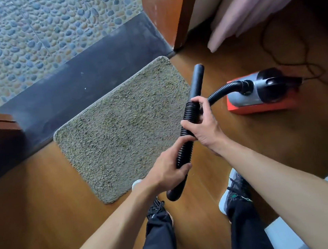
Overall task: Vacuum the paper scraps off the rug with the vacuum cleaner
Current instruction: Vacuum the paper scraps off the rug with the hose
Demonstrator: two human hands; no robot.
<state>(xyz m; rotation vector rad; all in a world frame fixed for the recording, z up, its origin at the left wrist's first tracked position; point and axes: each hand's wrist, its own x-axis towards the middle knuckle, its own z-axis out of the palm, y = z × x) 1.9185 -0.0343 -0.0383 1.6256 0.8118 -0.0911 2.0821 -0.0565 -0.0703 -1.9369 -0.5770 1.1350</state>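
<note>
Standing over the work, the person holds the black corrugated hose (pixel 187 134) in both hands, and the head view is the only one to report from.

Left hand (pixel 165 170): closed round the lower stretch of hose, at 6 o'clock from the right hand. Right hand (pixel 204 123): fingers wrapped round the hose higher up, just below the smooth nozzle tube (pixel 197 80), which points to 12 o'clock above the rug's right edge. The hose curves on to the grey and orange vacuum cleaner (pixel 262 91), sitting on the wooden floor (pixel 35 212) at 3 o'clock from the rug.

The shaggy rug (pixel 122 125) lies at centre frame. No paper scraps can be made out on the pile; whether any remain cannot be told.

Judgement: the nozzle is off the rug, so suction work is not in progress. To do it well, lower the mouth to the pile and sweep in overlapping passes, keeping hose slack.

Clearances: dark threshold (pixel 82 72) borders the rug at 11 o'clock; door frame (pixel 166 16) at 1 o'clock; power cord (pixel 287 61) trails behind the machine. Open floor lies at 7 o'clock.
</note>
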